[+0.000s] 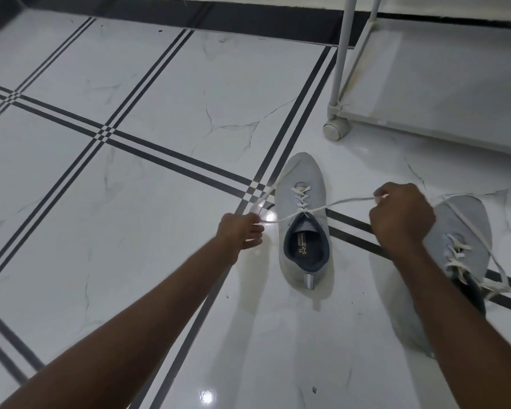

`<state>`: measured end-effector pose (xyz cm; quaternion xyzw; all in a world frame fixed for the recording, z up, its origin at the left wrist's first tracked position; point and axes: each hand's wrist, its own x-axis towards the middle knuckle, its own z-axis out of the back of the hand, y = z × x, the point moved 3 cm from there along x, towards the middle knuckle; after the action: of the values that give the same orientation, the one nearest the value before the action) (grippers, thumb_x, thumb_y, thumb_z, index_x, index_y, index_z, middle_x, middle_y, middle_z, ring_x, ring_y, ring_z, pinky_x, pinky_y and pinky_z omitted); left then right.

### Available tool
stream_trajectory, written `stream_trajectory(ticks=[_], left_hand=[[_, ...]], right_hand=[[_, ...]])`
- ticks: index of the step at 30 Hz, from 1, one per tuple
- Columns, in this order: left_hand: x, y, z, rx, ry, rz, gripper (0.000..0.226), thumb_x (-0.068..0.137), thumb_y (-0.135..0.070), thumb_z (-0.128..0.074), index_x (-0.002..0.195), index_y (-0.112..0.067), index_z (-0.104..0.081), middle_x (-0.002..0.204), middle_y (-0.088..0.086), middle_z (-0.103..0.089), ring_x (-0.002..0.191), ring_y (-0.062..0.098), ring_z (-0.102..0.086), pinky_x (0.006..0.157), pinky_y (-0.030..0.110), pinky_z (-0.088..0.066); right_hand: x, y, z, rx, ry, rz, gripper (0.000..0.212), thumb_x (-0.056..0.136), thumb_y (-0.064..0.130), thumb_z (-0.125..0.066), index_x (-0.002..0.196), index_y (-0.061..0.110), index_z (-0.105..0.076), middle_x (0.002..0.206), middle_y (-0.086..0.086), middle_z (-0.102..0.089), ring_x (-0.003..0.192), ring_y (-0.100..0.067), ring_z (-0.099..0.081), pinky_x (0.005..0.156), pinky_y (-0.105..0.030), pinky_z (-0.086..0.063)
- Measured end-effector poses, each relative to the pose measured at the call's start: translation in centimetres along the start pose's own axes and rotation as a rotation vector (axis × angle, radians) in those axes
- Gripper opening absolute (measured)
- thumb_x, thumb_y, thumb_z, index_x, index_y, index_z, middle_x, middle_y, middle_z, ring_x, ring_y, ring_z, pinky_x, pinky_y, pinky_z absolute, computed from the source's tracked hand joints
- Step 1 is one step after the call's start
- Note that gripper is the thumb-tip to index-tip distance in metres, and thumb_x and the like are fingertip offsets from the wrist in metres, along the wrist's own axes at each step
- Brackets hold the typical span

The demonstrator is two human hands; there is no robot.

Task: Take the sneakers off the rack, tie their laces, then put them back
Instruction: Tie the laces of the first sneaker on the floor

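Left hand (242,231) and right hand (401,215) flank sneaker (303,225), gripping its laces (331,205)

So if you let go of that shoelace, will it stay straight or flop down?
Probably flop. The shoelace looks straight only because the left hand and right hand pull it taut. The other sneaker's lace lies in loose curves. It looks thin, so likely very light.

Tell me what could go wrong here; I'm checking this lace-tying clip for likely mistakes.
1. Both hands, left hand and right hand, pull the lace of the middle sneaker sideways; with nothing pinning it, the shoe may slide on the glossy floor.
2. The second sneaker lies under the right forearm with loose laces, which could snag.
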<state>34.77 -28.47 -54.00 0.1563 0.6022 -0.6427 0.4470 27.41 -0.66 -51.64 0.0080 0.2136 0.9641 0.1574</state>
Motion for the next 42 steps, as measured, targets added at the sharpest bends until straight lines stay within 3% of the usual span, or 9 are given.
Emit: stream_trajectory(ticks=[3,5,9,13,20,27,34,37,42], left_hand=[[-0.7,-1.7,-1.4,0.570,-0.092,-0.391,0.045,0.082,-0.032,-0.075,0.117,-0.008,-0.059,0.111,0.000,-0.059,0.099,0.017,-0.056,0.088,0.032,-0.051],[-1.7,-2.8,-3.1,0.781,-0.030,-0.639,0.040,0.080,-0.030,-0.077,0.116,-0.015,-0.066,0.111,-0.005,-0.066,0.102,0.012,-0.059,0.092,0.027,-0.047],[-2.0,-3.3,-4.7,0.798,0.043,-0.662,0.011,0.079,-0.018,-0.078,0.088,-0.011,-0.077,0.084,0.003,-0.076,0.080,0.014,-0.068,0.073,0.024,-0.049],[-1.4,-3.8,-4.8,0.818,0.060,-0.675,0.010,0.084,-0.017,-0.068,0.085,-0.009,-0.074,0.084,0.002,-0.073,0.082,0.016,-0.065,0.072,0.024,-0.046],[-0.8,-5.2,-4.7,0.993,0.133,-0.829,0.005,0.083,-0.015,-0.075,0.086,-0.011,-0.075,0.075,0.002,-0.072,0.069,0.013,-0.064,0.060,0.015,-0.040],[0.0,-1.6,-3.6,1.203,0.179,-0.964,0.018,0.074,0.008,-0.055,0.071,-0.008,-0.063,0.075,0.003,-0.063,0.069,0.023,-0.060,0.065,0.040,-0.052],[1.2,-2.0,-2.5,1.144,0.294,-0.818,0.008,0.086,-0.008,-0.067,0.081,-0.008,-0.073,0.076,0.003,-0.071,0.072,0.019,-0.066,0.067,0.027,-0.052],[1.2,-3.1,-0.1,0.948,0.403,-0.602,0.015,0.088,-0.013,-0.069,0.075,-0.020,-0.074,0.075,0.002,-0.073,0.063,0.007,-0.060,0.065,0.017,-0.047],[-0.9,-4.3,1.3,0.576,0.695,-0.369,0.009,0.090,-0.014,-0.067,0.082,-0.013,-0.072,0.082,0.000,-0.072,0.077,0.014,-0.062,0.075,0.026,-0.054]], right_hand=[[-2.0,1.5,-1.5,0.146,0.108,0.098,0.028,0.089,0.012,-0.065,0.115,0.019,-0.072,0.119,-0.009,-0.069,0.103,-0.032,-0.066,0.085,-0.033,-0.048],[-3.4,2.8,-2.8,0.246,0.251,0.221,0.028,0.086,0.012,-0.067,0.111,0.024,-0.074,0.115,-0.004,-0.073,0.103,-0.027,-0.067,0.087,-0.030,-0.049],[-3.6,3.6,-3.6,0.369,0.423,0.264,0.016,0.083,0.009,-0.072,0.091,0.021,-0.079,0.089,0.002,-0.077,0.079,-0.019,-0.071,0.075,-0.028,-0.056],[-2.7,3.5,-3.3,0.460,0.483,0.196,0.014,0.081,0.005,-0.075,0.071,0.014,-0.072,0.064,-0.005,-0.072,0.046,-0.018,-0.069,0.056,-0.037,-0.062],[-2.7,4.0,-2.9,0.405,0.482,0.283,0.016,0.079,0.003,-0.075,0.067,0.013,-0.070,0.052,0.002,-0.066,0.045,-0.012,-0.066,0.058,-0.032,-0.061],[-4.0,0.8,-4.4,0.251,0.355,0.287,0.018,0.072,-0.007,-0.068,0.065,0.009,-0.067,0.063,-0.004,-0.068,0.065,-0.027,-0.064,0.060,-0.031,-0.047],[-2.7,1.0,-4.0,0.200,0.437,0.287,0.019,0.076,0.002,-0.077,0.065,0.016,-0.070,0.063,-0.004,-0.069,0.062,-0.024,-0.066,0.062,-0.038,-0.058],[-1.7,0.9,-2.6,0.195,0.597,0.292,0.016,0.076,0.007,-0.080,0.064,0.014,-0.072,0.055,-0.005,-0.069,0.049,-0.019,-0.066,0.054,-0.031,-0.058],[-0.1,2.1,1.5,0.211,0.924,0.397,0.016,0.083,0.015,-0.075,0.067,0.017,-0.077,0.055,0.000,-0.069,0.045,-0.007,-0.050,0.053,-0.025,-0.041]])
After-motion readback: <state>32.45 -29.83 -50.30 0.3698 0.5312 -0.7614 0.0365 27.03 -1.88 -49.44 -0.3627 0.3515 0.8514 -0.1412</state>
